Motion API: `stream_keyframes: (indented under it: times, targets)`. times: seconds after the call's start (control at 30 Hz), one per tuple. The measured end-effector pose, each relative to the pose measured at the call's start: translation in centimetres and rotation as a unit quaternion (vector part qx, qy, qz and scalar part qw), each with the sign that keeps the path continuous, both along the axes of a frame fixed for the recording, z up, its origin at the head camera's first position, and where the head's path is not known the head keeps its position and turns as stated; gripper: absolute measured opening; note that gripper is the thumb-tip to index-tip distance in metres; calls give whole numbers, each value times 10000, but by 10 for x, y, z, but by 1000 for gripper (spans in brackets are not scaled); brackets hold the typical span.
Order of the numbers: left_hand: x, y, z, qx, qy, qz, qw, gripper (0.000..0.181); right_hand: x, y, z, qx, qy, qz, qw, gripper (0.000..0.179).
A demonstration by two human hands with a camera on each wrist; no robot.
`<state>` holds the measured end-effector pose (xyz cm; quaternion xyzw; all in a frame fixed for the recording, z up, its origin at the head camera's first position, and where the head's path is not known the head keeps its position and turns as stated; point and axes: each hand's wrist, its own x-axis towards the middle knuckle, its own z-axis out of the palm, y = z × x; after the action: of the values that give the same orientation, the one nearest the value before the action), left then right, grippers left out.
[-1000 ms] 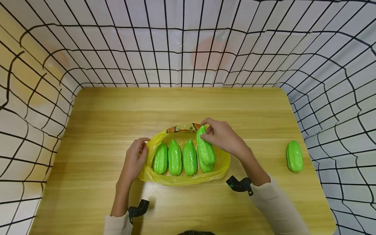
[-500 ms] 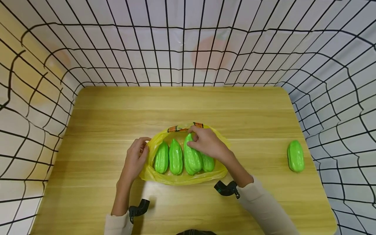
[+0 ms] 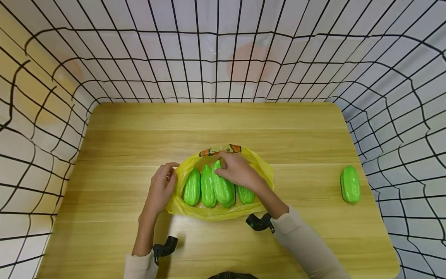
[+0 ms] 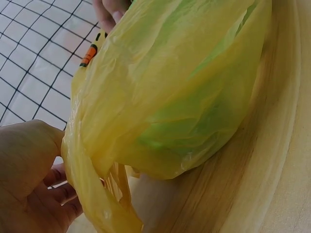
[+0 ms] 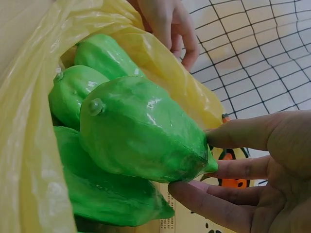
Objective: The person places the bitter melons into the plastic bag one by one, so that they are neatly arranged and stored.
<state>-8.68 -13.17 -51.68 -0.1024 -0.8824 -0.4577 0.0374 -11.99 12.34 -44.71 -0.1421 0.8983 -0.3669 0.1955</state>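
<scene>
A yellow plastic bag [image 3: 262, 166] lies with its mouth spread on the wooden table [image 3: 139, 131], several glossy green model vegetables inside. My right hand [image 3: 238, 169] pinches one green vegetable [image 3: 223, 190] by its pointed end, tilted above the others in the bag. In the right wrist view, thumb and fingers grip that vegetable's tip [image 5: 146, 128], and another green vegetable [image 5: 107, 189] lies beneath it. My left hand [image 3: 162, 186] holds the bag's left edge. The left wrist view shows the hand [image 4: 34, 179] at the gathered yellow plastic [image 4: 92, 145], some fingers partly hidden behind it.
A single green vegetable [image 3: 350, 185] lies on the table to the far right of the bag. Black wire mesh [image 3: 216, 62] rises along the back and both sides. Wrist cameras [image 3: 259, 222] are strapped to both forearms.
My right hand has carried the held vegetable leftward inside the bag, from over the rightmost vegetable to beside the middle ones. The left hand stays at the bag's edge.
</scene>
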Motion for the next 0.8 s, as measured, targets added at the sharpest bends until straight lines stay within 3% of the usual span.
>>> stream_keyframes:
  times: [0.8]
  targets:
    - [-1,1,-3,45,-31,17,10000,25,-1,-4,-8,320,-8,89,9994,45]
